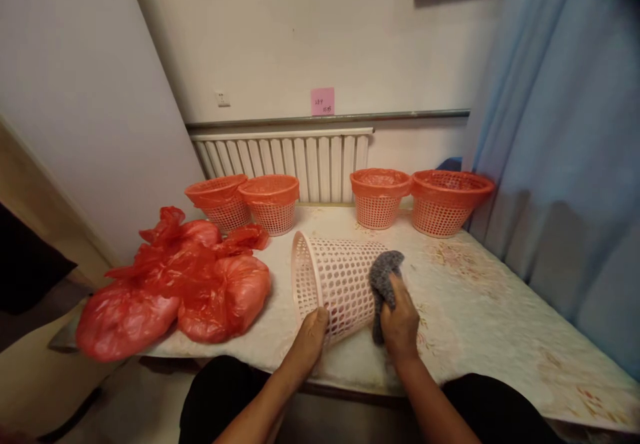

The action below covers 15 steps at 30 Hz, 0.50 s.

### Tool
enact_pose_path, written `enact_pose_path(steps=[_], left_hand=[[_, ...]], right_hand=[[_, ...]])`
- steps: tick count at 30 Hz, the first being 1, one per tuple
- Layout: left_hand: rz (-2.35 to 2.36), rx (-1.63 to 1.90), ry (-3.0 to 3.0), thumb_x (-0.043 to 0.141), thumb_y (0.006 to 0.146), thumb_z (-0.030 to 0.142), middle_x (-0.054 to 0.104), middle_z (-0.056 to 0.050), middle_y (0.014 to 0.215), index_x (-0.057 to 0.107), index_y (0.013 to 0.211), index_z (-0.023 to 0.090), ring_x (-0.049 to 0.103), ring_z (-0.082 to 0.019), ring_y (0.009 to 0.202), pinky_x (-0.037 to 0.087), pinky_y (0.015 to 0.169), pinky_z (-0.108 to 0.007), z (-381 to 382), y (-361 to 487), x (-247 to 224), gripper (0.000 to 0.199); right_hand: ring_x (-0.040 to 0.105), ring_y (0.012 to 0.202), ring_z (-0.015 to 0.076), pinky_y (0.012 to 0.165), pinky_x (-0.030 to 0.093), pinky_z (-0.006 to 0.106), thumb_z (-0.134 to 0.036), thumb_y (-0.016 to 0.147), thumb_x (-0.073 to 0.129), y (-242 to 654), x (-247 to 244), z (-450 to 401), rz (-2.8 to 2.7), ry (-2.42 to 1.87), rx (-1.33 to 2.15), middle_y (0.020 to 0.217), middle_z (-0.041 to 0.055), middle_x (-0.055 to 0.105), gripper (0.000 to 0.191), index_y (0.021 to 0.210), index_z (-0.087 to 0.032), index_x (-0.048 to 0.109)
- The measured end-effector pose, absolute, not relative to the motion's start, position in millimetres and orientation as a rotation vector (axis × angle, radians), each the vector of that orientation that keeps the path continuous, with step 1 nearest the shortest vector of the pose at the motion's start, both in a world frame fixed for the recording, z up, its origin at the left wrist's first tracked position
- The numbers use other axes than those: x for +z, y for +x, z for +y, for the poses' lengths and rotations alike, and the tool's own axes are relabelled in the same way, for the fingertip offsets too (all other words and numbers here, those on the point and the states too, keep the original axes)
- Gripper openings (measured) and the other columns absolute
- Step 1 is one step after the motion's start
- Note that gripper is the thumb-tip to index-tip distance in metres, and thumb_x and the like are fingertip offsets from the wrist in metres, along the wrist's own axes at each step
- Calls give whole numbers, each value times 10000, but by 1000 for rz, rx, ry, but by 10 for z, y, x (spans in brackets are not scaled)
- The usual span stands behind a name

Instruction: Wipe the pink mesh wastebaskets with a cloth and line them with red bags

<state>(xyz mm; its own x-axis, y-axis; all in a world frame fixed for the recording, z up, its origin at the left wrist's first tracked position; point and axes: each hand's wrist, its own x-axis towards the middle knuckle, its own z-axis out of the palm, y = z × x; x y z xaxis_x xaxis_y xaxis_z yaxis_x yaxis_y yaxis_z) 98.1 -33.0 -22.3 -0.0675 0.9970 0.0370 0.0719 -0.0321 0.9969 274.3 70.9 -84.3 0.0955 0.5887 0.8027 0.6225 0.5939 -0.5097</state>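
A pale wall (300, 37) backs the room, with a blue curtain (565, 157) hanging on the right and a white radiator (320, 164) behind the desk (480, 324), which wears a flowered cover. Along the desk's far side stand four upright baskets, each lined with a red bag folded over the rim: one pair on the left (273, 214), another on the right (440, 214). Bulging red bags (210, 284) are heaped at the left, their contents unclear. The bare pink basket (345, 284) is tipped sideways above the desk's middle, mouth leftward. The left hand (311, 341) grips its rim, thumb outside; its other fingers are hidden. The right hand (400, 321) has its fingers curled around a grey cloth (384, 277), pressed against the basket's base end. A pink note (323, 101) is on the wall.
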Motion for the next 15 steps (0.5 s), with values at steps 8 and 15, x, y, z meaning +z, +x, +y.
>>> enact_pose_path(steps=[8,15], left_hand=[[1206,1292,1248,355,771,787,712,-151,1084,679,1065,102,593,-336,1106,399,1023,-445,-357,963,-192,814],[1037,1400,992,406,811,724,731,-142,1045,657,1129,102,619,-302,1087,428,997,-430,-256,1029,-51,742]], right_hand=[[565,1166,287,991,452,477,-137,746,422,2852,-768,774,-1346,-1283,94,1262,147,601,553,1285,-120,544],[408,1322,284,1041,410,526,-26,722,406,2371,-817,113,-1826,-712,-100,1329,115,546,662,1371,-154,445]])
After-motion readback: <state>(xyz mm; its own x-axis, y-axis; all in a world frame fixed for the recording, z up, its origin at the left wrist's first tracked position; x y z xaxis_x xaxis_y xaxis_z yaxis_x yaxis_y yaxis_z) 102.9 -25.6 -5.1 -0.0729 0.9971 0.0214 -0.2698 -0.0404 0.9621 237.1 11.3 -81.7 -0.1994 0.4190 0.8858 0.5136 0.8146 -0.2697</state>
